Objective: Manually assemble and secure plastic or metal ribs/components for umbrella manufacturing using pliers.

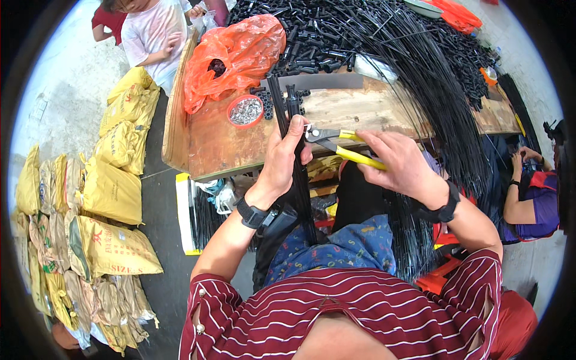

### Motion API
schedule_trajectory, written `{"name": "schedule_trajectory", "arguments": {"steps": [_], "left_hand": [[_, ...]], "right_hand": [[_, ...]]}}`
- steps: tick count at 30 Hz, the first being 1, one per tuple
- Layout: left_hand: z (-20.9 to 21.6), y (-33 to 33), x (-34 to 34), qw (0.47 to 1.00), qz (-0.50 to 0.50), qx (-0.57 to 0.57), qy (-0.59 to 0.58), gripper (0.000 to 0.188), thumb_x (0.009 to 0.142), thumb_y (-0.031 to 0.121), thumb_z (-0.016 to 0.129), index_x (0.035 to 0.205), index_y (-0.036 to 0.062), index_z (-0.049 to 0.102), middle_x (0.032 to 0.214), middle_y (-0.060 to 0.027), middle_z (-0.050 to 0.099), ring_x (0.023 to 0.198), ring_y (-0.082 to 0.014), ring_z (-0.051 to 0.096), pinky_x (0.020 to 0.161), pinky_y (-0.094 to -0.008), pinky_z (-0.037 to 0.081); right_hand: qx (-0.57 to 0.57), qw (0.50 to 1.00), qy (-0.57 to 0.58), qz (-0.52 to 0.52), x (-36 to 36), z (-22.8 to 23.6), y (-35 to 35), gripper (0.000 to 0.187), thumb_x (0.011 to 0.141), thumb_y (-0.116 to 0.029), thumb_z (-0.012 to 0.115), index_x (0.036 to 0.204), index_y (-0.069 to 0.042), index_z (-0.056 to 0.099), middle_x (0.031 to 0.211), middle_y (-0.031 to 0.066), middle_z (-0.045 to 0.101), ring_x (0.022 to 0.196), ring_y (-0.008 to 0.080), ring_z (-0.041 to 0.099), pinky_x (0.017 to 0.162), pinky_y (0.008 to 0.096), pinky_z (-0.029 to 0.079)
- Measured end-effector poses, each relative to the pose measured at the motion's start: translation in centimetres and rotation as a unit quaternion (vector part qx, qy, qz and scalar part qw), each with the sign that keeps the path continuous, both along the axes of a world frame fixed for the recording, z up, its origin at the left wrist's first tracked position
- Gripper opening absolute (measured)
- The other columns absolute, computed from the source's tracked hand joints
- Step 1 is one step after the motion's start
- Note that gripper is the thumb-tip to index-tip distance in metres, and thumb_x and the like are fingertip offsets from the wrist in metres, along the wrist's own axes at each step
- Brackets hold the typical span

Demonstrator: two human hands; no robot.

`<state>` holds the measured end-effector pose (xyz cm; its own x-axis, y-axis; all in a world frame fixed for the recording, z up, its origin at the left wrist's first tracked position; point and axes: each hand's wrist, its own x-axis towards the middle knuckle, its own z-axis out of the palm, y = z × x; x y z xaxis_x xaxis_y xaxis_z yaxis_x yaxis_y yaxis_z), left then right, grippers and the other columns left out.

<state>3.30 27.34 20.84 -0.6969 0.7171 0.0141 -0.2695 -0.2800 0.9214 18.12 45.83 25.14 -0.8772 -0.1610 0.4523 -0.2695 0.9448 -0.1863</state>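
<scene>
My left hand (pixel 279 157) is closed around a bundle of long thin black rods (pixel 305 207) that runs from over the table edge down toward my lap. A black tubular fitting (pixel 292 99) shows at the bundle's upper end. My right hand (pixel 403 167) grips pliers (pixel 363 158) with yellow handles, which stand partly spread. The dark jaws meet the rods beside my left thumb, where a small white strip shows; whether they are closed on it I cannot tell. A red-rimmed dish (pixel 245 126) of small shiny metal pieces sits left of the bundle, near short black tubes (pixel 267 103).
Black fittings (pixel 312 30) are heaped at the table's back, and long black rods (pixel 432 90) hang over its right side. An orange plastic bag (pixel 240 54) lies back left. Yellow sacks (pixel 114 189) line the floor at left. People (pixel 157 36) are at far left and right (pixel 528 207).
</scene>
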Motion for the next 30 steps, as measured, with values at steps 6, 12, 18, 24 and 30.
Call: {"name": "schedule_trajectory", "arguments": {"steps": [6,12,18,24,30], "left_hand": [[0.1,-0.4,0.2,0.998,-0.056,0.014,-0.009,0.034,0.101,0.039,0.042,0.103,0.0067,0.050,0.068,-0.0003,0.046,0.055,-0.0088,0.042,0.053,-0.0241,0.034],[0.5,-0.6,0.2,0.994,-0.104,0.033,0.004,0.034,0.101,0.040,0.040,0.104,0.0068,0.050,0.070,-0.0006,0.047,0.057,-0.0083,0.041,0.054,-0.0240,0.034],[0.4,-0.9,0.3,0.994,-0.105,0.026,0.001,0.036,0.101,0.041,0.040,0.104,0.0066,0.050,0.071,0.0001,0.046,0.058,-0.0081,0.040,0.056,-0.0237,0.034],[0.5,-0.7,0.8,0.997,-0.071,-0.003,0.026,0.037,0.101,0.043,0.040,0.104,0.0070,0.050,0.069,0.0013,0.044,0.058,-0.0071,0.039,0.055,-0.0232,0.033],[0.2,-0.7,0.2,0.995,-0.093,0.026,0.003,0.037,0.101,0.042,0.038,0.104,0.0067,0.049,0.067,0.0008,0.044,0.056,-0.0073,0.039,0.054,-0.0233,0.033]], "right_hand": [[-0.486,0.710,-0.510,-0.011,-0.1,2.4,-0.3,0.046,0.099,-0.038,0.046,0.126,-0.002,0.051,0.093,0.0168,0.068,0.075,0.0232,0.069,0.066,0.0336,0.057],[-0.613,0.578,-0.538,0.024,-0.2,2.6,-0.6,0.059,0.100,-0.045,0.037,0.141,-0.002,0.036,0.098,0.0212,0.067,0.083,0.0281,0.069,0.076,0.0374,0.058],[-0.598,0.583,-0.550,0.020,-0.4,3.4,-0.6,0.060,0.099,-0.048,0.037,0.138,-0.002,0.040,0.086,0.0159,0.065,0.076,0.0247,0.068,0.071,0.0355,0.058],[-0.612,0.594,-0.521,0.010,0.1,2.5,-1.6,0.046,0.100,-0.046,0.038,0.109,-0.004,0.053,0.069,0.0058,0.056,0.057,0.0131,0.058,0.050,0.0253,0.051],[-0.617,0.625,-0.479,0.013,0.4,1.8,-2.5,0.039,0.100,-0.043,0.041,0.093,-0.006,0.052,0.066,0.0014,0.053,0.052,0.0087,0.053,0.044,0.0218,0.045]]}}
